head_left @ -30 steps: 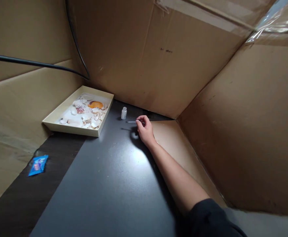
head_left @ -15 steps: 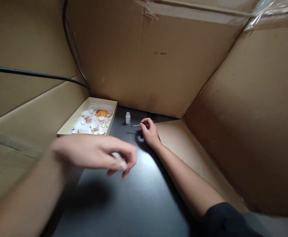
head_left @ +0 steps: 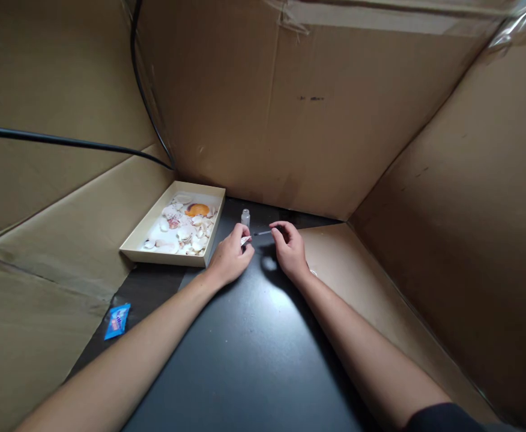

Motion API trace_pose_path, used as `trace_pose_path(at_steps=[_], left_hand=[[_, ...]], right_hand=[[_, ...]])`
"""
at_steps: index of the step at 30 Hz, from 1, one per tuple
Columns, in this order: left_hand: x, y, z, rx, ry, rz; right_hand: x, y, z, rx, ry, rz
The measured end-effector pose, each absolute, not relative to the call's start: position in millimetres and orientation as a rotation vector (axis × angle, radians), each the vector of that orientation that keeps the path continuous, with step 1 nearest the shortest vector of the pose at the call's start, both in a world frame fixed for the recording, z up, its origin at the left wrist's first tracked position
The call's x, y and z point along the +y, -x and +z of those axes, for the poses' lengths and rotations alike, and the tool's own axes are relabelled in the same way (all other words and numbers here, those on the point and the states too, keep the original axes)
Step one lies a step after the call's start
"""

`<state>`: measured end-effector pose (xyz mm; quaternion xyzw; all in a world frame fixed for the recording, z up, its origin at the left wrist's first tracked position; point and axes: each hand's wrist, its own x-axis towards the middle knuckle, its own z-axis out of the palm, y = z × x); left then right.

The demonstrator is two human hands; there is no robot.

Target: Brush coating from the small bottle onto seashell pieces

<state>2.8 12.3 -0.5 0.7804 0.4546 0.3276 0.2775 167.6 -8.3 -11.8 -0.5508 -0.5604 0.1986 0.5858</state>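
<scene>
My left hand (head_left: 232,257) is closed around a small whitish, pink-marked seashell (head_left: 245,240), mostly hidden by the fingers. Across from it, my right hand (head_left: 290,249) pinches a thin brush (head_left: 263,232) that looks pale along its stick. Its dark tip points left, close to the shell; whether they touch I cannot tell. Just behind my left fingers stands a small clear bottle (head_left: 245,217), upright and without a cap, its lower part partly covered by the hand.
A shallow cream tray (head_left: 164,258) of seashells, one of them orange, sits at the back left. A blue packet (head_left: 117,321) lies by the left edge of the dark table (head_left: 240,360). Cardboard walls (head_left: 317,144) enclose the space, and a black cable (head_left: 65,139) crosses the left one.
My left hand has moved forward and away from me with the shell, up to the brush tip. The blue packet has come into view. My right hand still holds the brush.
</scene>
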Motion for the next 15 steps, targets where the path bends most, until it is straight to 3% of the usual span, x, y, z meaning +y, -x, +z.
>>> trace_pose_path(at_steps=[15], left_hand=[[16.8, -2.2, -10.0, 0.929, -1.908, 1.022]], right_hand=[[-19.6, -156.1, -5.5, -1.417, 1.279, 0.438]])
